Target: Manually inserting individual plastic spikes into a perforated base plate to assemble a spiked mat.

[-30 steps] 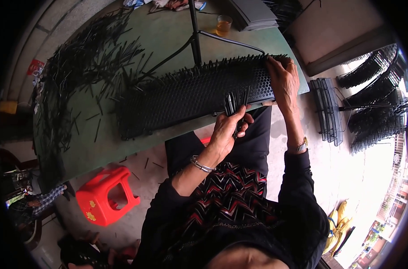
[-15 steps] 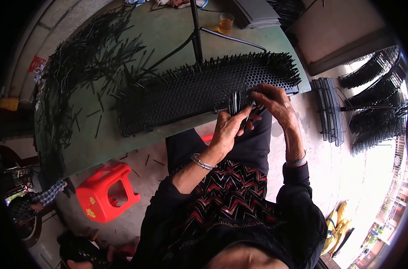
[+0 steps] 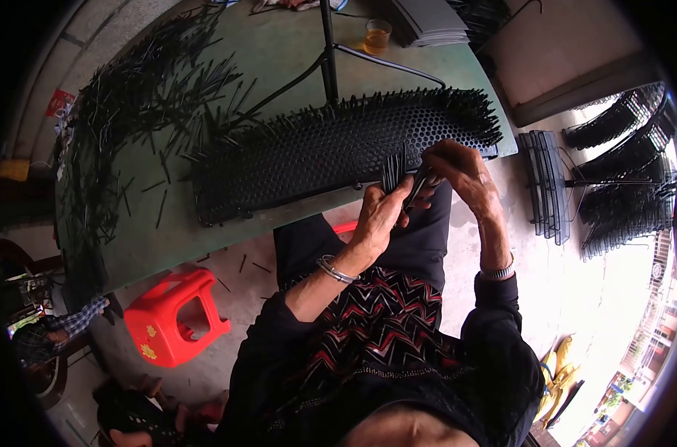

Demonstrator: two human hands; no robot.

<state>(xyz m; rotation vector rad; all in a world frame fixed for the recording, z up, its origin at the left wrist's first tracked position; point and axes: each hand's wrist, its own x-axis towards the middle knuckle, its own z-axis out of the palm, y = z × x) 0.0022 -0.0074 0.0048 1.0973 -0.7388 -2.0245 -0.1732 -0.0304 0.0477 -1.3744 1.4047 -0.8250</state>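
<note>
My left hand (image 3: 380,208) is closed around a bunch of thin black sticks (image 3: 393,173) that stand up out of the grip. Just to its right, the bent fingers of my right hand (image 3: 461,167) are pinched together beside the bunch; what lies between the fingertips is too small to make out. Beyond both hands a long black panel full of round holes (image 3: 309,160) rests along the near edge of the table. Black sticks (image 3: 398,100) jut out of its far side and right end in a dense row.
Loose black sticks are heaped (image 3: 141,97) on the green table (image 3: 160,249). A black metal stand (image 3: 328,71) rises behind the panel, near a cup of amber drink (image 3: 376,37) and stacked grey sheets (image 3: 428,22). Left: a red stool (image 3: 176,316) and other people (image 3: 130,413). Right: black racks (image 3: 543,186).
My right hand has shifted slightly right, away from the bunch. My left hand still holds the sticks in nearly the same place, and they fan out a little differently.
</note>
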